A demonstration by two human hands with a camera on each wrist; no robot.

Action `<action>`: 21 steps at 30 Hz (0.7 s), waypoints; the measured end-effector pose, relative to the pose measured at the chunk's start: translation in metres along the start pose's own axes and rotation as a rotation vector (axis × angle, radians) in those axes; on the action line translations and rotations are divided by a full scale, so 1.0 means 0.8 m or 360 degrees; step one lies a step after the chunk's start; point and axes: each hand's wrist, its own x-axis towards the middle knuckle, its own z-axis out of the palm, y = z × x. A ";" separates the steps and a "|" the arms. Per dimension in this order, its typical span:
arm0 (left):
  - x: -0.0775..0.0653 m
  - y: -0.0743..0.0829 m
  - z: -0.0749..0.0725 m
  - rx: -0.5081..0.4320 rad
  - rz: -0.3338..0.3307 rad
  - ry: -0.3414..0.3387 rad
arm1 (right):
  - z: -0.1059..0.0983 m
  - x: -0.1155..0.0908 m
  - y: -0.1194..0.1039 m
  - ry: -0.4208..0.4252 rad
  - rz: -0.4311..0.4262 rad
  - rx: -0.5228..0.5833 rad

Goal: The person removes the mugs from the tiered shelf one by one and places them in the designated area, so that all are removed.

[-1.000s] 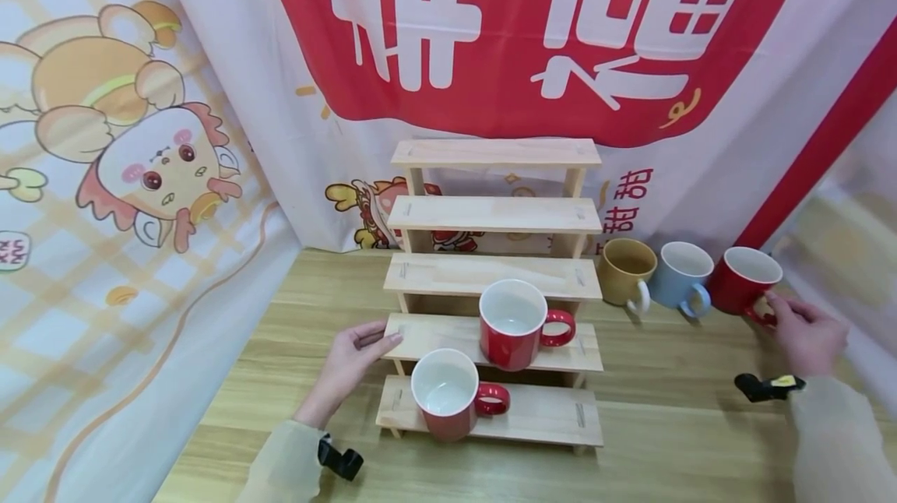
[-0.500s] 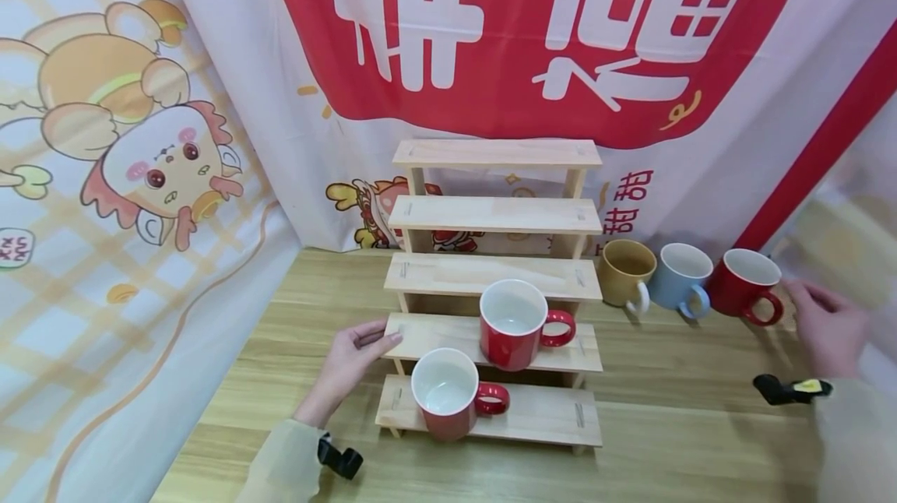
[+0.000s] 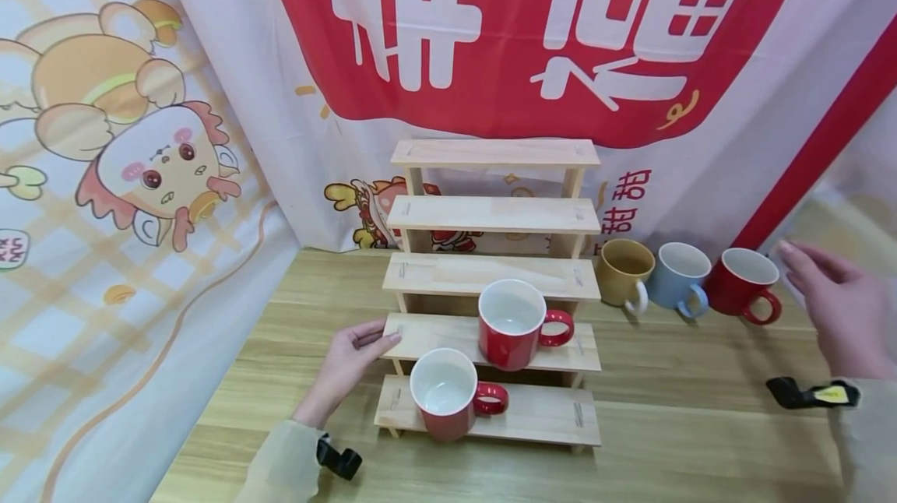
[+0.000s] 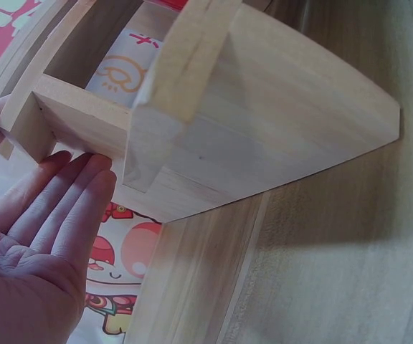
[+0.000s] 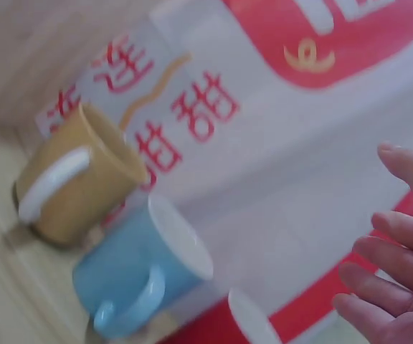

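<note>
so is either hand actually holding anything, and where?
Nothing held. Left hand rests straight fingers on the wooden rack edge; right hand is open, off the red mug.

Red "甜甜" on the white backdrop cloth (image 3: 634, 199), beside the mustard mug (image 3: 626, 273).

My right hand (image 5: 400, 265) hangs with fingers loose, touching nothing, near the blue mug (image 5: 138, 276), yellow mug (image 5: 74, 190) beyond.
</note>
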 end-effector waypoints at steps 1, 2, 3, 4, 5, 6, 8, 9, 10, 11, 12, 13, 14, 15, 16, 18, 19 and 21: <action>0.000 0.000 0.000 0.0002 -0.0006 0.0002 | 0.002 -0.004 -0.007 -0.0028 -0.0019 -0.0033; 0.001 -0.001 0.000 0.0007 -0.0008 0.0004 | 0.005 -0.008 -0.013 -0.0050 -0.0035 -0.0066; 0.001 -0.002 -0.001 0.0015 -0.0002 0.0006 | 0.008 -0.012 -0.020 -0.0072 -0.0050 -0.0096; 0.002 -0.002 -0.001 0.0016 -0.0004 0.0007 | 0.012 -0.016 -0.026 -0.0090 -0.0076 -0.0119; 0.002 -0.003 -0.001 0.0019 -0.0004 0.0007 | 0.015 -0.020 -0.032 -0.0109 -0.0108 -0.0152; 0.002 -0.004 -0.001 0.0020 -0.0004 0.0009 | 0.018 -0.025 -0.037 -0.0127 -0.0143 -0.0173; 0.002 -0.005 -0.002 0.0016 -0.0001 0.0007 | 0.024 -0.033 -0.046 -0.0163 -0.0220 -0.0197; 0.002 -0.005 -0.001 0.0014 0.0001 0.0006 | 0.027 -0.036 -0.050 -0.0187 -0.0257 -0.0205; 0.003 -0.005 -0.001 0.0011 -0.0003 0.0007 | 0.030 -0.039 -0.053 -0.0207 -0.0292 -0.0217; 0.002 -0.006 -0.001 0.0013 0.0000 0.0008 | 0.034 -0.043 -0.055 -0.0224 -0.0317 -0.0229; 0.002 -0.005 -0.001 0.0013 0.0004 0.0010 | 0.037 -0.046 -0.057 -0.0249 -0.0324 -0.0233; 0.002 -0.005 -0.001 0.0012 0.0004 0.0010 | 0.041 -0.048 -0.059 -0.0275 -0.0322 -0.0251; 0.002 -0.005 -0.001 0.0013 0.0005 0.0010 | 0.046 -0.051 -0.060 -0.0304 -0.0314 -0.0282; 0.002 -0.005 -0.001 0.0012 0.0005 0.0010 | 0.050 -0.054 -0.061 -0.0328 -0.0305 -0.0302; 0.002 -0.005 -0.001 0.0013 0.0003 0.0010 | 0.055 -0.057 -0.062 -0.0344 -0.0299 -0.0333; 0.003 -0.005 -0.001 0.0010 0.0000 0.0008 | 0.064 -0.063 -0.063 -0.0384 -0.0289 -0.0367; 0.003 -0.005 -0.001 0.0007 0.0000 0.0006 | 0.068 -0.066 -0.064 -0.0400 -0.0302 -0.0376; 0.003 -0.005 -0.001 0.0006 0.0006 0.0005 | 0.075 -0.073 -0.067 -0.0415 -0.0356 -0.0362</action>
